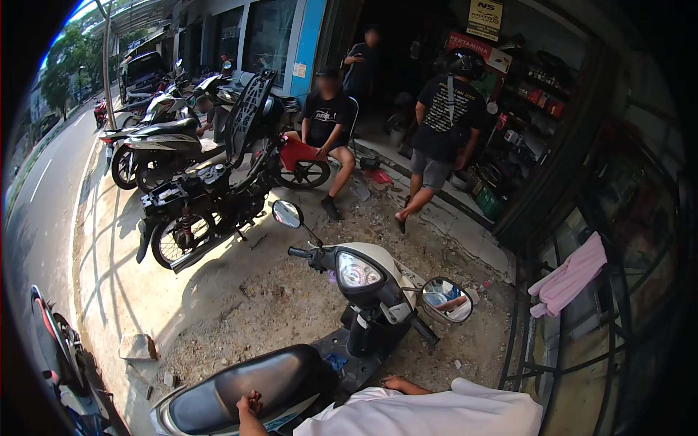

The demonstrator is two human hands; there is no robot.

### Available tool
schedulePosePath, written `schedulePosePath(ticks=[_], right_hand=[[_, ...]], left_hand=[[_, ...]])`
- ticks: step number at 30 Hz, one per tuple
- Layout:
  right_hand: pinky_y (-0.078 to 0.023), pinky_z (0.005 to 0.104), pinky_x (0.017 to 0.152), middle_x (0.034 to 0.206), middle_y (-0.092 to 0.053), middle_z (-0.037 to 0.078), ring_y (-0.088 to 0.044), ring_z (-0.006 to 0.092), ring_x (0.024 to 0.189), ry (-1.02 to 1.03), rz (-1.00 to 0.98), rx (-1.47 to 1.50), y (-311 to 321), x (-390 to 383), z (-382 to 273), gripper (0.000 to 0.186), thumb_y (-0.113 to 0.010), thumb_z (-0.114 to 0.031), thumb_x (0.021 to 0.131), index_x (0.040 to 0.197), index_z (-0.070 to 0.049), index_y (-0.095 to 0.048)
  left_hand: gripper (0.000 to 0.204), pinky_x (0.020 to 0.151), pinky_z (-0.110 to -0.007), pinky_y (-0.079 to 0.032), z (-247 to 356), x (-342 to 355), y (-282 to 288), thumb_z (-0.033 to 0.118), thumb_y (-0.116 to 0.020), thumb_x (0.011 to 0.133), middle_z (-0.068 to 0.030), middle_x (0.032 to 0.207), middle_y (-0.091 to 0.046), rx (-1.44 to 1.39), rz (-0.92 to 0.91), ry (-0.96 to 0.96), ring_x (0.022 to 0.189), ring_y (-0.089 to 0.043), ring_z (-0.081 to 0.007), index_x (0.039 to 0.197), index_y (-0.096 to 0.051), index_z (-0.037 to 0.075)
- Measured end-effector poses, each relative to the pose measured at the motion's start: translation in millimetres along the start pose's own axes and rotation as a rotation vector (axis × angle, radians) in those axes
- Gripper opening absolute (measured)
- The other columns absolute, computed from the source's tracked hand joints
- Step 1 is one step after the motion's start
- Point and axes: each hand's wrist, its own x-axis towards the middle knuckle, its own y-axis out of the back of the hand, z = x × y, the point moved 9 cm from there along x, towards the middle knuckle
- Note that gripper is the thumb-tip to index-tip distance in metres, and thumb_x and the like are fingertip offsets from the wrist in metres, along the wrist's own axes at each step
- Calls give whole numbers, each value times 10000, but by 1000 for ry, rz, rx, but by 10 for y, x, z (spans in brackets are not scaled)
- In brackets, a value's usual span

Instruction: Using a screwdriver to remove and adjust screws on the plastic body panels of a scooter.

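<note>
While the person leans over a white scooter (378, 291), the left hand (251, 403) rests with curled fingers on the black seat (254, 385), gripping nothing that can be made out. The right hand (398, 384) lies just beside the scooter's footboard, mostly hidden behind a white sleeve (436, 414); its opening cannot be determined. The scooter stands on gravel in the lower centre, handlebar mirrors (447, 299) out to either side. A stripped motorcycle (211, 196) stands well apart, behind it.
</note>
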Motion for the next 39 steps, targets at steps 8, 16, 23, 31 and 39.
schedulePosePath(ticks=[8,16,23,31,39], right_hand=[[-374,319,945,1204,-524,108,-496,234,1113,-63,24,209,198,-177,-353,492,-631,-232,717,1183,-114,-526],[-379,307,939,1197,-531,108,-502,228,1104,-78,28,175,203,-19,-172,465,-627,-221,729,1174,-122,-537],[-380,314,922,1184,-539,120,-509,236,1082,-83,44,99,273,35,-121,466,-639,-271,744,1183,-152,-536],[-375,315,937,1197,-531,106,-503,239,1098,-61,33,190,162,146,-124,462,-639,-256,737,1178,-162,-538],[-364,312,951,1208,-523,105,-488,245,1114,-80,33,204,208,64,-129,466,-652,-262,724,1172,-188,-548]], left_hand=[[69,630,-366,-290,-35,0,-62,33,-492,701,11,666,-500,57,-55,23,647,-502,-159,726,-506,96],[87,533,-357,-307,26,-166,-28,13,-481,716,-7,641,-535,15,75,-7,572,-533,-175,660,-523,64],[66,378,-251,-308,17,-220,-110,-3,-559,734,-68,601,-604,-66,47,17,357,-407,-83,690,-605,16],[73,428,-287,-281,22,-162,-62,0,-525,729,-39,602,-540,-28,50,20,439,-442,-127,672,-558,33],[59,476,-321,-277,38,-234,-47,-16,-505,707,-20,627,-519,34,99,-1,550,-533,-163,706,-542,30]])
